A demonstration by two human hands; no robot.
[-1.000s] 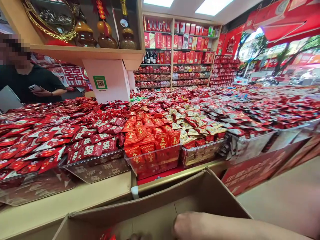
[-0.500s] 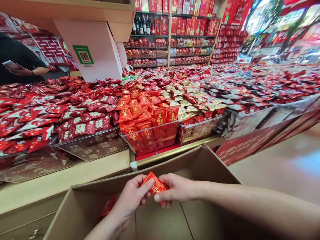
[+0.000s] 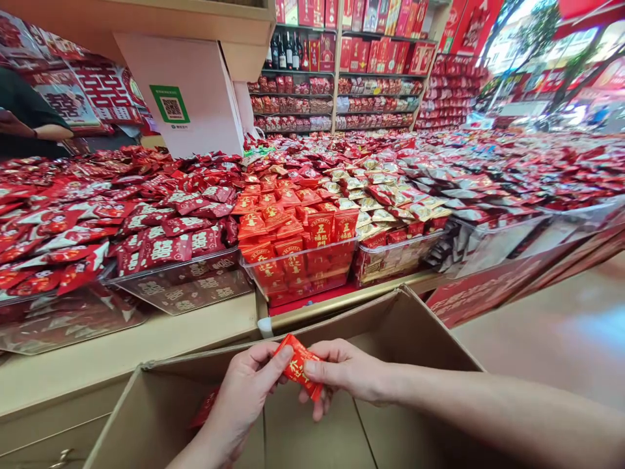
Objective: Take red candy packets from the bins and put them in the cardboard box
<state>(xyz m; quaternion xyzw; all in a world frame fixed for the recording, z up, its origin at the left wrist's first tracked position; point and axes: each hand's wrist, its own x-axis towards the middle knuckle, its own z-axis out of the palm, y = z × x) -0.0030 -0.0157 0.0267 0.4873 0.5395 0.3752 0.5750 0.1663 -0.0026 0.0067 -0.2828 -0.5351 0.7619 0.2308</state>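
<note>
A small red candy packet with gold characters is held between my two hands, above an open cardboard box. My left hand pinches its upper left end between thumb and fingers. On the packet's right side, my right hand is closed, its thumb pressing the printed face and some fingers behind it. Inside the box, a dark red packet lies at the left, partly hidden by my left forearm. Past the box stands a clear bin of similar red packets.
Clear bins of wrapped sweets line the counter, with a maroon bin left and a gold-and-red bin right. A white panel with a QR code stands behind. At far left is a person's arm. Shelves stand at the back.
The packet has turned so its gold characters face up more, and my right thumb has shifted onto its face. The view has moved slightly; the other person's arm is farther left.
</note>
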